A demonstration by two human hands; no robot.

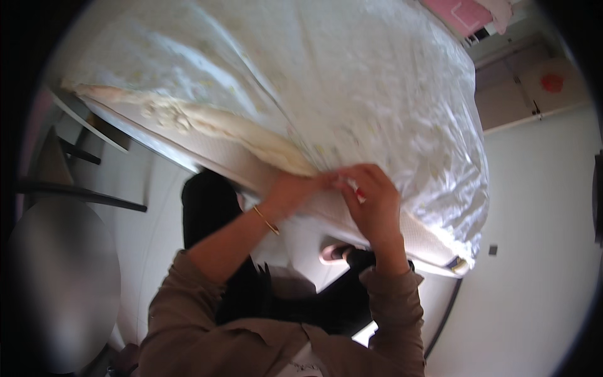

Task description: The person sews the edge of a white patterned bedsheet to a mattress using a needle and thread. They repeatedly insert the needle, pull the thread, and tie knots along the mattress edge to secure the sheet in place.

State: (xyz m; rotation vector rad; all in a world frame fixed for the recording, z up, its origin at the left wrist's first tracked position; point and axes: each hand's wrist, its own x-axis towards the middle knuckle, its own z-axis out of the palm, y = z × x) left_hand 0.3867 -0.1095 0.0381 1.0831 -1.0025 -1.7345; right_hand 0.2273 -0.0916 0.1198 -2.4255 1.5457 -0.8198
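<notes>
A shiny white quilt cover (330,85) with a faint floral print lies spread over a bed. Along its near side runs an open edge, and cream quilt filling (226,125) bulges out there over the pale mattress (212,146). My left hand (294,191), motion-blurred and with a gold bangle at the wrist, reaches across to the cover's near edge. There its fingertips meet those of my right hand (374,200). Both hands pinch the edge between thumb and fingers. A small red spot shows inside my right hand's grip; what it is cannot be told.
Dark legs of furniture (94,198) stand on the floor at left, beside a pale panel edge (89,120). A pale cabinet (499,89) with a red decoration (552,83) stands at upper right. Pink cloth (459,16) lies beyond the bed. My slippered foot (337,253) is below the mattress.
</notes>
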